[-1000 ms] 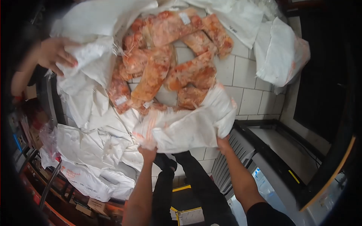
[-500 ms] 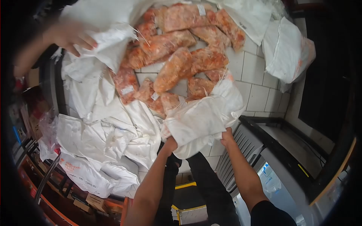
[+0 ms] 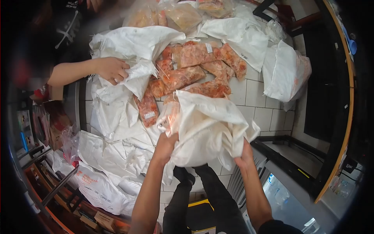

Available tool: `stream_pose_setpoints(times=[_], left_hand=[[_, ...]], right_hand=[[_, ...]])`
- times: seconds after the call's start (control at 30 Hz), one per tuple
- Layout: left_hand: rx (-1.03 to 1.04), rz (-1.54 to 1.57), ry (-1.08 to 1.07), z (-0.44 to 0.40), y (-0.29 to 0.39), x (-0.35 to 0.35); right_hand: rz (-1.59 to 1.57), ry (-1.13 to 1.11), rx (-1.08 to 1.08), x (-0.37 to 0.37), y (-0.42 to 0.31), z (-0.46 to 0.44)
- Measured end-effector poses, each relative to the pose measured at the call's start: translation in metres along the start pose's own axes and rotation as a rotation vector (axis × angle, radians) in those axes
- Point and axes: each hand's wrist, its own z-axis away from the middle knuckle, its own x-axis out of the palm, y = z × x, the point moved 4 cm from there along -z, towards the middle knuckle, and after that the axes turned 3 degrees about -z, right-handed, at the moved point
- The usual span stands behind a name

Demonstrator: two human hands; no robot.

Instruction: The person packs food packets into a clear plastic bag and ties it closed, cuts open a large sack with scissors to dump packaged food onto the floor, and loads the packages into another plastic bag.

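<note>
A white woven sack [image 3: 208,130] hangs between my two hands, its upper part bunched and folded over. My left hand [image 3: 167,145] is closed on its left edge, near some orange print. On the opposite side my right hand [image 3: 244,156] grips the sack's edge. Just beyond it, several clear bags of frozen orange-pink meat [image 3: 181,78] lie on the white tiled floor, some with small white labels. The sack covers the nearest of these bags. Whether anything is inside the sack cannot be made out.
A co-worker's hand [image 3: 112,70] rests on another white sack [image 3: 136,43] at upper left. More sacks [image 3: 113,154] lie left. A filled white sack [image 3: 284,72] stands right, above a glass-door fridge [image 3: 280,195]. Bags of paler contents [image 3: 183,17] lie at the back.
The sack in my hands has been lifted and spread, now hiding the nearer meat bags. My view has shifted, showing more of the far side. The co-worker's hand now rests on the other sack.
</note>
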Motion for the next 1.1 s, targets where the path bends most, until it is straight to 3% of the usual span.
stream_pose_setpoints(times=[0.2, 0.3, 0.37, 0.43, 0.5, 0.53, 0.63, 0.67, 0.73, 0.9, 0.93, 1.0, 1.1], left_hand=[[-0.157, 0.014, 0.171, 0.009, -0.018, -0.037], [-0.165, 0.015, 0.218, 0.011, -0.04, -0.056], [-0.167, 0.087, 0.271, 0.01, -0.071, -0.074], [-0.193, 0.121, 0.293, 0.012, -0.093, -0.083], [-0.226, 0.135, 0.302, 0.021, -0.106, -0.085], [-0.256, 0.14, 0.307, 0.031, -0.113, -0.085], [-0.303, 0.135, 0.313, 0.062, -0.124, -0.087], [-0.316, 0.139, 0.32, 0.074, -0.127, -0.088], [-0.345, 0.143, 0.333, 0.096, -0.133, -0.093], [-0.293, 0.004, 0.28, 0.095, -0.118, -0.087], [-0.259, -0.082, 0.225, 0.084, -0.114, -0.076], [-0.156, -0.362, 0.038, 0.074, -0.111, -0.044], [0.228, -0.712, -0.439, 0.088, -0.105, 0.027]], right_hand=[[0.17, 0.097, -0.093, 0.017, -0.015, 0.078], [0.548, -0.112, -0.338, 0.051, -0.024, 0.084], [0.6, -0.25, -0.465, 0.101, -0.026, 0.102], [0.889, -0.502, -0.346, 0.134, -0.02, 0.108], [1.221, -0.685, -0.711, 0.179, -0.028, 0.134], [1.218, -0.675, -0.716, 0.18, -0.024, 0.137], [1.238, -1.034, -0.612, 0.191, -0.011, 0.158], [1.195, -1.081, -0.408, 0.194, -0.018, 0.166], [1.149, -1.118, -0.207, 0.197, -0.024, 0.175], [1.184, -0.676, -0.24, 0.17, -0.019, 0.173], [1.187, -0.675, -0.249, 0.163, -0.015, 0.166], [1.12, -0.485, -0.145, 0.132, -0.001, 0.15], [1.258, -0.256, -0.147, 0.08, 0.03, 0.141]])
